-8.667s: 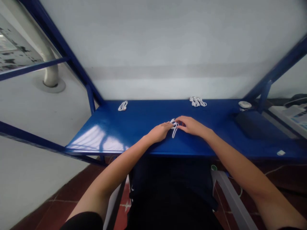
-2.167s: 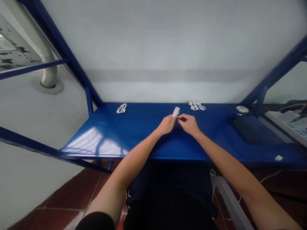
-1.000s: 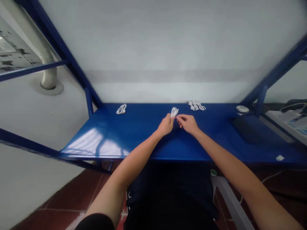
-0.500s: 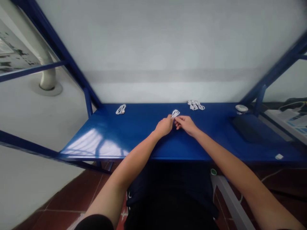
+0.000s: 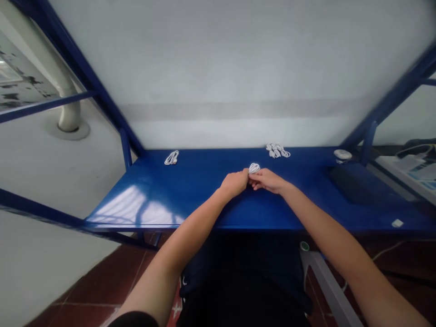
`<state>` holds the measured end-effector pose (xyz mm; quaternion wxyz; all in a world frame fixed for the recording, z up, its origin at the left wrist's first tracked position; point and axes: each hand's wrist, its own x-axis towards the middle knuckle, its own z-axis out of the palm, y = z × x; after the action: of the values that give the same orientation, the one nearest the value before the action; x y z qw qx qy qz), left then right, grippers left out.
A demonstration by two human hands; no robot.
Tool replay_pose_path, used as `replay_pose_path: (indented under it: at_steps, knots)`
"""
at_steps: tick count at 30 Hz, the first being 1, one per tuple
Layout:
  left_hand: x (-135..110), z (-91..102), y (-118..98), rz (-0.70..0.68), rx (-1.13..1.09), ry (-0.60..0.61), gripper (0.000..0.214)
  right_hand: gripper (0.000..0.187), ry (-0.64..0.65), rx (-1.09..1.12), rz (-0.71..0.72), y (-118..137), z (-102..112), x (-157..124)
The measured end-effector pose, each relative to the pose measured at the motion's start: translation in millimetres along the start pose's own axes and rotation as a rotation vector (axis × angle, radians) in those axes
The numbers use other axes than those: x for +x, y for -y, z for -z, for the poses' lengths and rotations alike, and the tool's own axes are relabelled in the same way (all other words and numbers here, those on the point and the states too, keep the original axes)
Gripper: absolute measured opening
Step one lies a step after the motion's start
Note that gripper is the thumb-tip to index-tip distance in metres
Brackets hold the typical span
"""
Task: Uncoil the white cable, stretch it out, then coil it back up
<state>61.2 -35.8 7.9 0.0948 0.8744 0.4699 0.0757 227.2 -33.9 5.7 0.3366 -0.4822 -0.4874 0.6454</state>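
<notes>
Cable coil (image 5: 254,167) now lower, nearer worktop (image 5: 190,190); left hand (image 5: 234,184) and right hand (image 5: 269,180) fingers pinch it together.

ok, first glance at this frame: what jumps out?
The two hands meeting mid-table: the left hand and right hand pinch a small coiled white cable between them, above the glossy blue table. Behind them, along the far edge, a single coiled cable lies at the left and a cluster of coiled cables at the right.
</notes>
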Motion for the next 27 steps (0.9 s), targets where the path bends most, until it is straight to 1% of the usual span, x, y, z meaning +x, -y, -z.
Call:
replay_pose_path:
  at_steps: [6, 10, 14, 16, 18, 22, 25, 27]
  knots:
    - [-4, 2.8, 4, -0.023, -0.104, 0.039, 0.030, 0.027, 0.007, -0.108, 0.016, 0, 3, -1]
    - [-4, 2.5, 6, -0.021, -0.269, 0.003, 0.033, 0.032, -0.023, -0.157, 0.079, -3, 4, 1]
    - [2, -1.5, 8, -0.025, -0.451, -0.090, 0.042, 0.039, -0.053, -0.291, 0.195, -4, 2, 1]
    - [5, -4.1, 10, 0.010, -0.503, -0.118, 0.046, 0.042, -0.055, -0.415, 0.271, -3, 1, 0]
    - [8, -5.9, 12, 0.065, -0.570, -0.115, 0.047, 0.042, -0.053, -0.534, 0.340, -2, 0, -1]
    - [10, -4.0, 14, 0.171, -0.799, -0.053, 0.048, 0.037, -0.055, -0.708, 0.477, -2, 1, -3]
    - [8, 2.5, 13, 0.310, -1.005, 0.072, 0.044, 0.035, -0.051, -0.793, 0.542, -1, 2, -4]
    - [6, 7.5, 12, 0.411, -1.167, 0.163, 0.036, 0.036, -0.042, -0.821, 0.549, -1, 2, -5]
